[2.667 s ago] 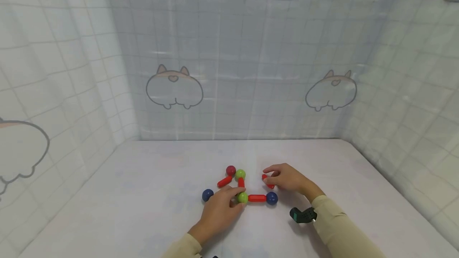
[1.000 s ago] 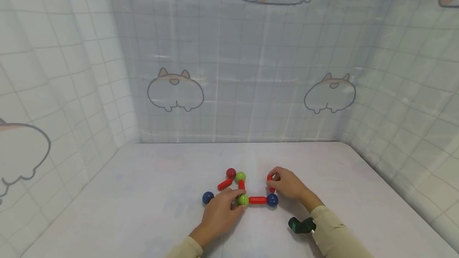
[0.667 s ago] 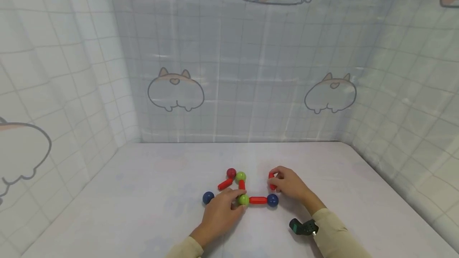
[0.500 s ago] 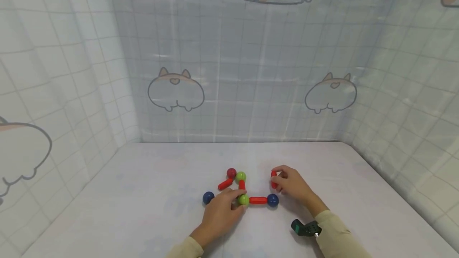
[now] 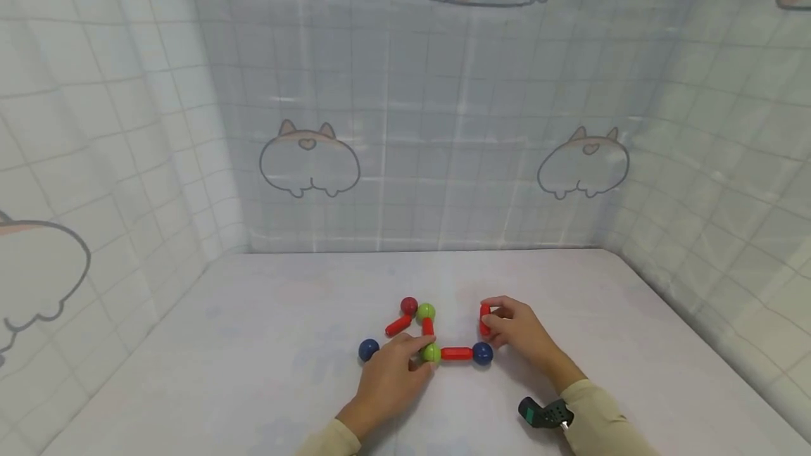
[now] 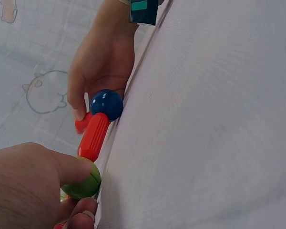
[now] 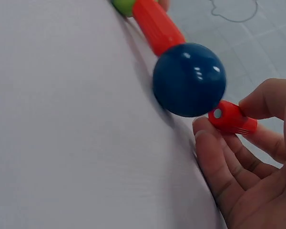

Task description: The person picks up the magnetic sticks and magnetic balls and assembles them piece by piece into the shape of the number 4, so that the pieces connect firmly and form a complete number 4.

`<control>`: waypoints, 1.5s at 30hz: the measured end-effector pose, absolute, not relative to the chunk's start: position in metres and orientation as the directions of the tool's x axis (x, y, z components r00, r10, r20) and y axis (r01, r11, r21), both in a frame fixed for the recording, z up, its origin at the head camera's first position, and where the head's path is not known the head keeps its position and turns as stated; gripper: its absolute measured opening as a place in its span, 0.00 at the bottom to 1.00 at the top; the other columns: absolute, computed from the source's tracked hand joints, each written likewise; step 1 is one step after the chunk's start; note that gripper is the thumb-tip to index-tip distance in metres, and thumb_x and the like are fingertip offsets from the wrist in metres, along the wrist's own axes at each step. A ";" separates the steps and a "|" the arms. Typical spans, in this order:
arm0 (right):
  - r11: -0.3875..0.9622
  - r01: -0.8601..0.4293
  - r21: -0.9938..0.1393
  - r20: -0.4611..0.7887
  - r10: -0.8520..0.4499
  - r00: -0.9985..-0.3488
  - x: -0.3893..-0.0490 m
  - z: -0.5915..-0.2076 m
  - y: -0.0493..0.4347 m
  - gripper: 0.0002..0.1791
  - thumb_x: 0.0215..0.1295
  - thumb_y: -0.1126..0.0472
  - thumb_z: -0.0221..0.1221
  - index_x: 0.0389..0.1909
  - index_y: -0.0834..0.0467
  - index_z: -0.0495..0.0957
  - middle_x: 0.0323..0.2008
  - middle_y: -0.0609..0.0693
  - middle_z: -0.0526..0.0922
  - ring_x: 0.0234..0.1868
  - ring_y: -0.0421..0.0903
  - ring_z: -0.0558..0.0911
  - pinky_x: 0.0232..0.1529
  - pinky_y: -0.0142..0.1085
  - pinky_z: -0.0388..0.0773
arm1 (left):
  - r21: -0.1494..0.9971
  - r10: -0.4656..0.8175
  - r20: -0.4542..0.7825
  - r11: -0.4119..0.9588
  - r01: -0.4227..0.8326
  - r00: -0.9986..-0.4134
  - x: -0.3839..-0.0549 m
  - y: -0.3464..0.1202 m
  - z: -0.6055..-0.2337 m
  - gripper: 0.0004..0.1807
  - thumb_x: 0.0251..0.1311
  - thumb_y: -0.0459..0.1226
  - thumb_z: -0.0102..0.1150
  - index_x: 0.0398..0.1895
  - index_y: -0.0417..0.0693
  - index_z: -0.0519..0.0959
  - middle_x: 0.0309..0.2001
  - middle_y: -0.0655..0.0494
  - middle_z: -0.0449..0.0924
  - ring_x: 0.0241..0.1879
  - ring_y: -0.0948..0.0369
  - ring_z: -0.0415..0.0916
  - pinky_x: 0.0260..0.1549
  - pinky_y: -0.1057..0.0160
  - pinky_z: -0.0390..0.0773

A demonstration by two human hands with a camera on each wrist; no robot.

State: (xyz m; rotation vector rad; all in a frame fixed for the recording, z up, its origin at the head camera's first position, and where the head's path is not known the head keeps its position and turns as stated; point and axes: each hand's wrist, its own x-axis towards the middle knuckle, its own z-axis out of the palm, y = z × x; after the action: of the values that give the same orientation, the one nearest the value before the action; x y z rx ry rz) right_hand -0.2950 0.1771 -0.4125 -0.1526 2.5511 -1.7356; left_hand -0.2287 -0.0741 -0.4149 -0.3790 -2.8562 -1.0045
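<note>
My left hand (image 5: 391, 376) pinches the near green ball (image 5: 431, 352) between thumb and fingers. A red rod (image 5: 456, 354) joins that ball to a blue ball (image 5: 483, 353) on its right. Another red rod (image 5: 427, 327) runs back to a second green ball (image 5: 426, 312). My right hand (image 5: 516, 328) pinches a loose red rod (image 7: 238, 120) just behind the blue ball, its long side pointing front to back. The rod's end shows a round metal face in the right wrist view. Whether this end touches the blue ball I cannot tell.
A dark red ball (image 5: 409, 306) sits beside the far green ball, with a slanted red rod (image 5: 398, 326) at its front left. Another blue ball (image 5: 369, 350) lies left of my left hand. Patterned curtains (image 5: 418, 160) stand around the white table (image 5: 253, 371).
My right hand has turned the loose red rod from its slant to point at the blue ball. It went near the ball, then moved slightly back and right. My left hand stays put.
</note>
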 end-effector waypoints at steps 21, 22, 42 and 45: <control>0.409 -0.106 -0.906 0.035 -0.177 -0.984 -0.293 -0.414 0.178 0.25 0.68 0.61 0.62 0.66 0.58 0.74 0.47 0.56 0.82 0.32 0.48 0.83 0.41 0.40 0.83 | 0.587 0.204 0.174 0.764 0.268 -0.963 -0.233 -0.072 -0.416 0.25 0.57 0.45 0.72 0.60 0.60 0.82 0.35 0.66 0.74 0.27 0.67 0.69 0.25 0.69 0.73; 0.411 -0.106 -0.906 0.033 -0.179 -0.983 -0.293 -0.414 0.178 0.25 0.68 0.61 0.62 0.66 0.58 0.74 0.48 0.57 0.82 0.32 0.48 0.83 0.41 0.40 0.83 | 0.587 0.201 0.172 0.765 0.265 -0.964 -0.233 -0.072 -0.416 0.25 0.57 0.45 0.72 0.60 0.60 0.82 0.35 0.66 0.75 0.27 0.67 0.69 0.25 0.69 0.73; 0.456 -0.122 -0.882 0.027 -0.210 -0.977 -0.294 -0.412 0.178 0.25 0.68 0.59 0.63 0.65 0.57 0.76 0.49 0.55 0.82 0.37 0.47 0.81 0.41 0.38 0.82 | 0.586 0.186 0.170 0.771 0.251 -0.968 -0.238 -0.067 -0.417 0.24 0.58 0.45 0.71 0.60 0.60 0.82 0.36 0.66 0.75 0.28 0.66 0.70 0.26 0.69 0.73; 0.466 -0.128 -0.875 0.029 -0.214 -0.976 -0.294 -0.411 0.177 0.25 0.68 0.59 0.63 0.65 0.57 0.76 0.49 0.54 0.82 0.37 0.47 0.81 0.40 0.37 0.82 | 0.585 0.183 0.174 0.771 0.251 -0.968 -0.239 -0.067 -0.418 0.24 0.58 0.44 0.71 0.60 0.60 0.82 0.36 0.65 0.75 0.27 0.66 0.70 0.25 0.69 0.73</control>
State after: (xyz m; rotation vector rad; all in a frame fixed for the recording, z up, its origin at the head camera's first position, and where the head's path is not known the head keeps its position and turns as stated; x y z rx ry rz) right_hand -0.2938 0.1768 -0.4108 -0.3061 2.6164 -1.5507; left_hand -0.2386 -0.0670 -0.4178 -0.3515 -2.8551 -0.9668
